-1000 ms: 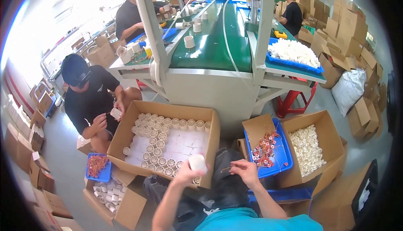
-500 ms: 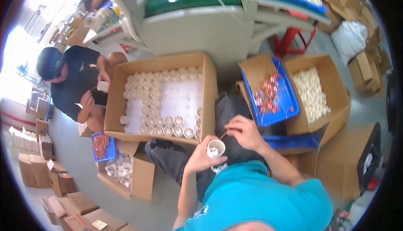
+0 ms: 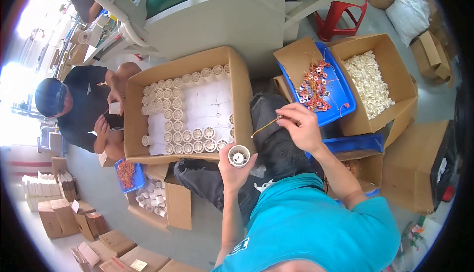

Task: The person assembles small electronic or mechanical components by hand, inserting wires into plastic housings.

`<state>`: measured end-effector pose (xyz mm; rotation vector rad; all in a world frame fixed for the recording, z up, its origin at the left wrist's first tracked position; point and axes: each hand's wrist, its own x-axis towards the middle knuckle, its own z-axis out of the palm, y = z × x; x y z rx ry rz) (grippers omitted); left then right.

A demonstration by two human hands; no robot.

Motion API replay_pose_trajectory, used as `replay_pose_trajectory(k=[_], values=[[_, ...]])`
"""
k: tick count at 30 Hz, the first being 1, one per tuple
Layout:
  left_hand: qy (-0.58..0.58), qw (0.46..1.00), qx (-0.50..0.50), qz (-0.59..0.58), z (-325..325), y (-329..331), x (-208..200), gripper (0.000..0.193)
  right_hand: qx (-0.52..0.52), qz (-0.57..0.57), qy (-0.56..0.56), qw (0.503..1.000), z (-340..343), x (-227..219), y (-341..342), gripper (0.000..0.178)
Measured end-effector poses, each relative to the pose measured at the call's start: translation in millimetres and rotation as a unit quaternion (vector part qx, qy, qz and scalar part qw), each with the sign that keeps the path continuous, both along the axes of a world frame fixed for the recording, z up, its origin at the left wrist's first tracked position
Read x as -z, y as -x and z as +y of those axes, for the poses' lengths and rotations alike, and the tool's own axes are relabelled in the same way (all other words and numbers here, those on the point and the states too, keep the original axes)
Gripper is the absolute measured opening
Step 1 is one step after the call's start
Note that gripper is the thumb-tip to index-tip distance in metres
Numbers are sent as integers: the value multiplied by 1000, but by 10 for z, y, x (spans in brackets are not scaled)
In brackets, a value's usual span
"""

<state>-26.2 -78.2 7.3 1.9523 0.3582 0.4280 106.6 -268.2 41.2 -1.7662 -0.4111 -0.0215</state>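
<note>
Left hand (image 3: 233,175): closed round a white cup (image 3: 239,156), near a corner of the big carton (image 3: 242,99); open end up, likely to show the inside.
Right hand (image 3: 302,124): pinching a thin orange wire (image 3: 265,126) near one end, maybe to leave the rest free; apart from the cup.
Blue tray (image 3: 341,91): holding tangled wires (image 3: 316,84), likely put there for easy reach.
Brown box (image 3: 398,67): just beside the tray, high-walled, maybe to stop small white bits (image 3: 366,86) spilling.

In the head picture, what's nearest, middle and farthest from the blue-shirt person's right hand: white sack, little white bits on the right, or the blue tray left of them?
From the right hand:
1. Blue tray, just up and right.
2. Little white bits, past the tray.
3. White sack, top right.
</note>
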Motion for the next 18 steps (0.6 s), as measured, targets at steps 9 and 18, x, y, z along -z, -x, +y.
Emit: replay_pose_trajectory(k=[9,18], values=[[-32,996,-13,-76,-72,-141,47,54,-60,-125,-25,990,213,-379,253,26],[-38,996,1,-83,-61,-137,14,52,-97,-112,-5,989,242,-297,327,25]])
